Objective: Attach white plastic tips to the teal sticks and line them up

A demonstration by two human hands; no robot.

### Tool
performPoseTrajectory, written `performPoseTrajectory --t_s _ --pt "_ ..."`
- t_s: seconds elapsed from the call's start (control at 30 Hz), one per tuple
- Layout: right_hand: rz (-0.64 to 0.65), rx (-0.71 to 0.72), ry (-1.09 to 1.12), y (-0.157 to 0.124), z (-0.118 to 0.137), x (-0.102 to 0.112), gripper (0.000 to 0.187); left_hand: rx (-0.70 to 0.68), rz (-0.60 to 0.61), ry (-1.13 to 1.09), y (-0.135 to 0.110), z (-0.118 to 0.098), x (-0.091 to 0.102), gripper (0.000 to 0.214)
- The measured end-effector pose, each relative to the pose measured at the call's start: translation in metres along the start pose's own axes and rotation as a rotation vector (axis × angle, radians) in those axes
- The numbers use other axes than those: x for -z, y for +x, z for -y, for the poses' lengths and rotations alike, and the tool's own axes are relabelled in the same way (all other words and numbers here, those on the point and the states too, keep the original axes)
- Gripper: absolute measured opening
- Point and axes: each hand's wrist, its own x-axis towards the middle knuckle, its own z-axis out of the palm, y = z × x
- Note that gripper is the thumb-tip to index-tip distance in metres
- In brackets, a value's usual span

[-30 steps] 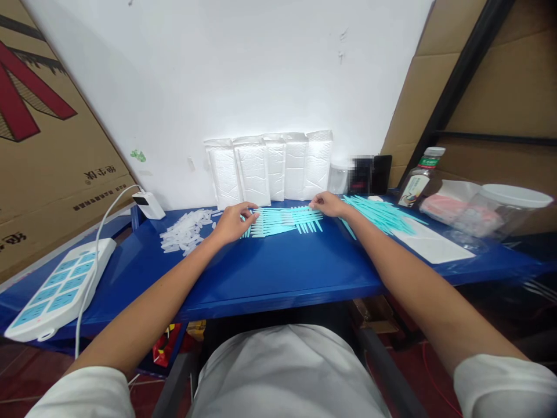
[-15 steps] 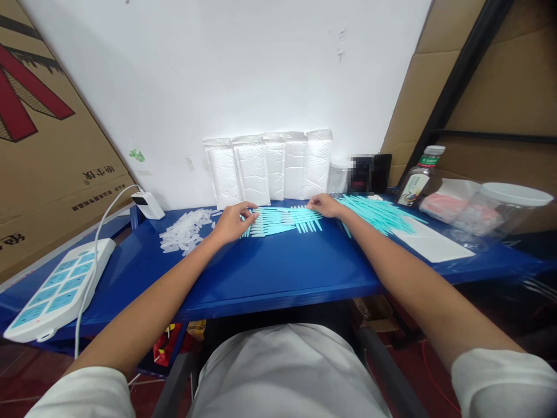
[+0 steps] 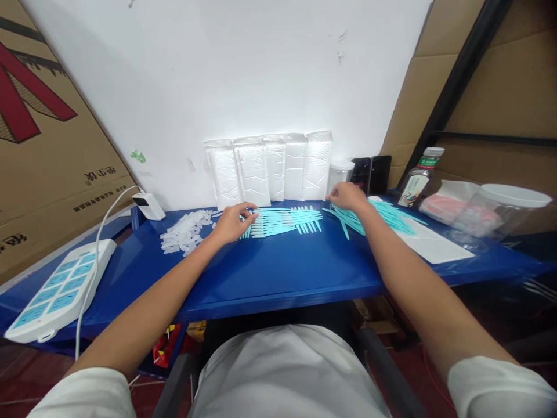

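Thin turquoise plastic sticks [image 3: 274, 223] lie side by side in a row on the blue table, with a crossed group of shorter ends [image 3: 308, 220] at the right. My left hand [image 3: 237, 222] rests at the row's left end, thumb and forefinger curved with a gap between their tips; its other fingers are mostly hidden. Over the near-left edge of a loose pile of turquoise sticks [image 3: 389, 215] hovers my right hand [image 3: 347, 196], fingers bent down and together. Whatever they pinch is too small to make out. Left of my left hand lies a heap of small translucent white pieces [image 3: 185, 232].
White padded envelopes [image 3: 252, 171] lean on the wall behind. A clear lidded jar [image 3: 340, 174], two phones [image 3: 380, 174], a bottle [image 3: 420, 177] and a large clear tub [image 3: 500, 212] stand to the right. A power strip [image 3: 61, 290] and a white charger [image 3: 148, 205] sit left.
My right hand has moved right and slightly up, from the row's right end to the loose turquoise pile. My left hand has stayed in place.
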Motion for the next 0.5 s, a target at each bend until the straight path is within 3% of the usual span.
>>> performPoseTrajectory --t_s 0.23,0.4,0.5 --pt "0.419 -0.029 -0.150 -0.012 -0.008 0.018 0.044 -0.020 -0.006 0.185 0.002 0.004 0.014 0.040" --pt "0.413 0.003 -0.177 -0.010 -0.007 0.018 0.038 0.101 -0.005 0.554 0.007 0.021 0.051 0.031" --pt "0.381 0.032 -0.176 -0.010 -0.008 0.018 0.033 0.210 0.013 0.668 0.007 0.036 0.072 0.030"
